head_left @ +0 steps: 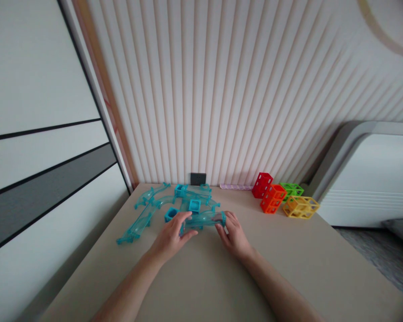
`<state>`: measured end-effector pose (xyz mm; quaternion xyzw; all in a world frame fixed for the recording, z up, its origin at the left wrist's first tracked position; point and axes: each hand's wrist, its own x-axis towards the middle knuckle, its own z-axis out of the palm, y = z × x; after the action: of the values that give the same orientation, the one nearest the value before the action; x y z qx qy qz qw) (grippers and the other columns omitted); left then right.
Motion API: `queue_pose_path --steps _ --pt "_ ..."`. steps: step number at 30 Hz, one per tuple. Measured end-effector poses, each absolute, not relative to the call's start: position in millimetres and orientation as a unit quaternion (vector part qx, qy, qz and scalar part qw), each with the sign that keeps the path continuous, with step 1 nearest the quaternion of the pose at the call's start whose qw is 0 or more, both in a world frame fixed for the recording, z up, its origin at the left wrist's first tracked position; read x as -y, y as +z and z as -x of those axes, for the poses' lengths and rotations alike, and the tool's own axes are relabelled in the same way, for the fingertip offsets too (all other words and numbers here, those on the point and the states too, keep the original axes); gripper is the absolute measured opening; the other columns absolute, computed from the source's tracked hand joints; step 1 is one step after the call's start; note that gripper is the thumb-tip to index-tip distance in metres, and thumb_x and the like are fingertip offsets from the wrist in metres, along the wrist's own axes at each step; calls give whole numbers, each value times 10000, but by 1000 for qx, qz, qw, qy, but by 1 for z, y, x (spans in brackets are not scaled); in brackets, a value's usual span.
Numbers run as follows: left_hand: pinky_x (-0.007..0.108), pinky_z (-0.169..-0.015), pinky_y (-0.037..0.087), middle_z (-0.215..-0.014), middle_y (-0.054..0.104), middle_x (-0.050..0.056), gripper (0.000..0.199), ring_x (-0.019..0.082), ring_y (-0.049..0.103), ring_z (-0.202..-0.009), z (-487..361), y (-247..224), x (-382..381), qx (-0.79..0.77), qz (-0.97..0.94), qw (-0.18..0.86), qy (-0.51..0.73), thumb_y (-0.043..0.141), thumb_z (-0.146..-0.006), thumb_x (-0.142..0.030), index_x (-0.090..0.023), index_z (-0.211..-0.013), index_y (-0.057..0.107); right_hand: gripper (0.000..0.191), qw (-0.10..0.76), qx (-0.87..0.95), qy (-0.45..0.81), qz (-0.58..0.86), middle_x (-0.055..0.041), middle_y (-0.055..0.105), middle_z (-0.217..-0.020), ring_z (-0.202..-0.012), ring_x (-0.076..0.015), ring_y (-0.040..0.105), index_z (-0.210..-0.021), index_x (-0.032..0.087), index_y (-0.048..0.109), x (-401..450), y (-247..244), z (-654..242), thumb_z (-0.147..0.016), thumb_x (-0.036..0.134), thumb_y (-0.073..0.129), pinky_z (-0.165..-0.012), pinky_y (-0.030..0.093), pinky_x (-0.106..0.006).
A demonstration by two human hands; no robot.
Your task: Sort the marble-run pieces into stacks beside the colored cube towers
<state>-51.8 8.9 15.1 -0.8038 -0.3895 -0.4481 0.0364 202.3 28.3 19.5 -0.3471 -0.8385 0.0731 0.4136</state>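
A clear blue toy tube (204, 218) lies crosswise between my two hands, low over the table or resting on it; which, I cannot tell. My left hand (171, 235) is wrapped round its left end, thumb on the near side and fingers on the far side. At the right end, my right hand (235, 235) grips the tube's rim, its fingers partly hidden behind it. Just beyond the tube sits a blue square connector (194, 205). Another blue connector (171, 215) stands by my left fingers. Several translucent blue track pieces (141, 222) spread out to the left and behind.
At the back right of the beige table (204, 281) stand red (262, 185), orange (273, 199), green (292, 189) and yellow (301, 207) openwork blocks. A patterned strip (235, 187) and a black socket plate (198, 179) are by the ribbed wall (195, 89). A white cabinet (36, 58) borders the left.
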Motion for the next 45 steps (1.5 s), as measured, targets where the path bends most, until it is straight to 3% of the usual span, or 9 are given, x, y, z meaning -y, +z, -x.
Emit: queue_pose_path --steps 8,16,20,24,26,31,34,40,45 --pt "348 -817 584 -1025 688 100 381 242 696 -974 49 21 -8 433 772 12 -465 641 -891 -469 -203 -1142 533 249 433 829 130 330 -85 668 -918 -901 -242 589 -984 236 658 -22 23 -202 -992 319 424 -849 483 -405" --pt "249 -609 537 -894 700 28 385 134 632 -627 51 25 -5 436 787 -33 -435 650 -872 -505 -214 -1102 549 341 448 817 141 336 -83 662 -868 -850 -234 600 -900 222 664 -22 24 -203 -1009 389 388 -800 489 -384" --pt "222 -549 493 -786 682 -4 326 103 567 -532 49 27 -2 427 785 -44 -446 654 -864 -482 -209 -1026 579 528 475 794 153 347 -94 680 -913 -888 -248 624 -967 222 687 -22 15 -207 -1030 476 228 -826 499 -399" --pt "215 -524 476 -755 682 -4 363 89 541 -484 47 26 1 424 781 -59 -456 638 -861 -533 -205 -1008 587 680 525 716 131 441 -105 709 -928 -924 -243 655 -1029 196 679 -40 13 -209 -1041 379 24 -852 516 -394" --pt "222 -533 480 -751 689 2 398 95 556 -488 47 24 2 417 786 -61 -452 621 -859 -577 -205 -997 585 686 461 724 73 507 -115 719 -948 -932 -238 662 -1048 183 676 -60 19 -209 -1041 333 6 -848 522 -389" --pt "248 -551 493 -707 689 10 479 131 600 -511 44 22 4 395 815 -62 -420 584 -832 -671 -212 -964 601 262 333 800 56 495 -98 708 -1114 -1072 -252 633 -1080 220 708 -114 38 -193 -952 363 529 -958 475 -400" --pt "240 -530 478 -692 680 1 505 129 595 -500 42 20 4 371 835 -81 -399 564 -828 -698 -212 -959 601 293 260 834 49 484 -111 688 -1192 -1128 -263 615 -1143 211 702 -129 42 -174 -869 309 667 -999 443 -405" --pt "249 -536 453 -700 679 -9 549 121 581 -490 40 14 3 369 844 -95 -379 507 -837 -738 -214 -984 585 132 197 854 38 480 -86 727 -1112 -1099 -255 632 -963 218 752 -135 44 -151 -893 222 640 -979 437 -373" --pt "260 -566 454 -697 674 -7 537 137 610 -536 38 14 3 366 849 -90 -370 522 -838 -726 -212 -984 577 203 228 837 30 497 -92 732 -1049 -1038 -235 646 -994 200 729 -137 47 -152 -967 208 527 -940 441 -338"
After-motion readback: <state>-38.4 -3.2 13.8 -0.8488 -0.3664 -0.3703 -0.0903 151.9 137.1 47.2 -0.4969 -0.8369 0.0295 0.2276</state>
